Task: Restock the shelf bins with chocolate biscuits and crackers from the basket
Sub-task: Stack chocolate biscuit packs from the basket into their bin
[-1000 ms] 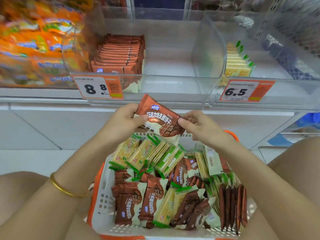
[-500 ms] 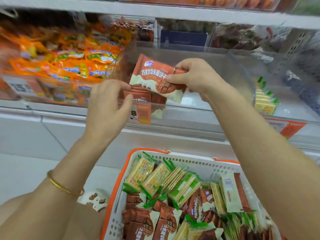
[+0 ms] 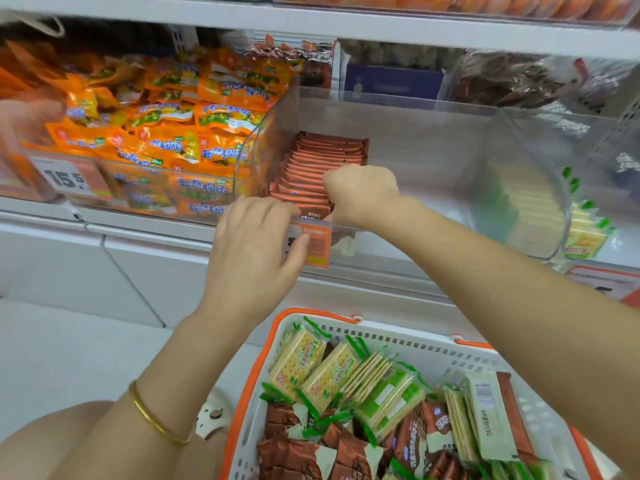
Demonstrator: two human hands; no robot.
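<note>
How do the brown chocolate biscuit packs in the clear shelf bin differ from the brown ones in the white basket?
The brown chocolate biscuit packs in the clear shelf bin stand on edge in one tidy row; the brown packs in the white basket lie flat and jumbled. The bin holds only brown packs; the basket's are mixed with green-and-yellow cracker packs. Both share brown wrappers.

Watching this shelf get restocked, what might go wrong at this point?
The right hand is pressing a pack into the front of the chocolate biscuit row, which leans; a hard push might topple or crush packs. The left hand rests against the price tag on the clear bin and may knock it loose. The basket mixes chocolate packs with crackers, so a wrong pick seems possible.
</note>
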